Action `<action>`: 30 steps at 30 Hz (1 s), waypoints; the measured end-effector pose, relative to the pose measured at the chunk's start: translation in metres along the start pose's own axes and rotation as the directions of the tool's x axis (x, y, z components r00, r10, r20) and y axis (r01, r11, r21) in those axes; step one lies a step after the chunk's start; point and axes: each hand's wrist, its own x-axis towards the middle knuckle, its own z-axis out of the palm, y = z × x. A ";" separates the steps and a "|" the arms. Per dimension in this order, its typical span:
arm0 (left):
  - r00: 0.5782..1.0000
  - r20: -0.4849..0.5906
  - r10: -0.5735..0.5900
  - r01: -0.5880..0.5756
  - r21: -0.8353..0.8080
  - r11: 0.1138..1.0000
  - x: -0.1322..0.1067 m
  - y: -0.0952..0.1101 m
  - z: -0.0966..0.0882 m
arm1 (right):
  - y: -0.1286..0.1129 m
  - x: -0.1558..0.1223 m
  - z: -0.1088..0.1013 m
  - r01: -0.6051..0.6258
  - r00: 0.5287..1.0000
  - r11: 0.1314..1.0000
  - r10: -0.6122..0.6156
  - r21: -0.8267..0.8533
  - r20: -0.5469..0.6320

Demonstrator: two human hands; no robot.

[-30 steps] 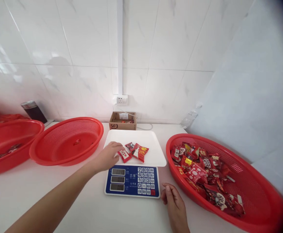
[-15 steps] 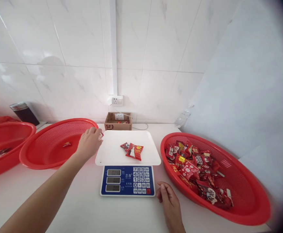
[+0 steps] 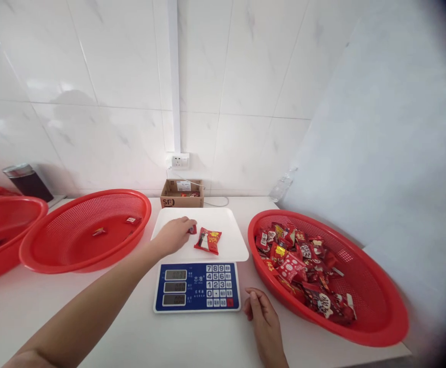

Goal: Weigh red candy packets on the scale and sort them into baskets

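My left hand (image 3: 175, 235) reaches over the white weighing pan (image 3: 228, 222), its fingers closed on a small dark-red snack packet (image 3: 193, 229). Just right of those fingers, a larger red and yellow snack packet (image 3: 208, 241) lies on the pan. The blue digital scale (image 3: 196, 287) shows lit readings, too faint to read surely. Beside the scale's lower right corner, my right hand (image 3: 263, 322) rests on the table, fingers loosely bent and apart, with nothing visible in it. Two small packets lie in the left red basket, a white-labelled one (image 3: 131, 221) and an orange-red one (image 3: 99, 231).
At the right stands a red basket (image 3: 383, 312) with many snack packets. Another red basket (image 3: 12, 217) is at the far left, near a dark cylinder (image 3: 29, 182). Behind the scale sits a cardboard box (image 3: 182, 199); a clear plastic item (image 3: 282, 188) leans by the wall.
My left hand has moved right, from the left basket's rim onto the pan, and gripped the small dark packet. The white-labelled packet it held now lies in that basket. My right hand stays put.
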 end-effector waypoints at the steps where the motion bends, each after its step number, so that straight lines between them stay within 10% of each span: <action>1: 0.998 -0.039 -0.057 0.058 0.015 0.998 -0.003 -0.008 -0.006 | 0.000 0.000 0.000 0.002 1.000 1.000 -0.002 0.002 0.005; 7: 0.827 -0.423 -0.371 0.433 0.057 0.900 -0.055 -0.055 -0.037 | 0.003 -0.008 -0.002 0.210 0.977 0.968 -0.211 -0.137 0.009; 12: 0.754 -0.543 -0.369 0.305 -0.209 0.929 -0.110 -0.045 0.000 | -0.032 0.004 0.018 0.638 0.770 0.710 -0.588 -0.298 0.248; 19: 0.629 -0.531 -0.568 0.231 -0.570 0.789 -0.127 -0.024 0.046 | -0.089 0.061 0.068 0.653 0.756 0.514 -0.391 -0.556 0.525; 25: 0.766 -0.297 -0.570 0.094 -0.826 0.556 -0.121 0.003 0.027 | -0.100 0.057 0.084 0.638 0.767 0.606 -0.445 -0.476 0.462; 30: 0.896 0.159 -0.414 0.133 -0.987 -0.091 -0.109 0.030 0.008 | -0.109 0.027 0.095 0.822 0.555 0.522 -0.643 -0.228 0.528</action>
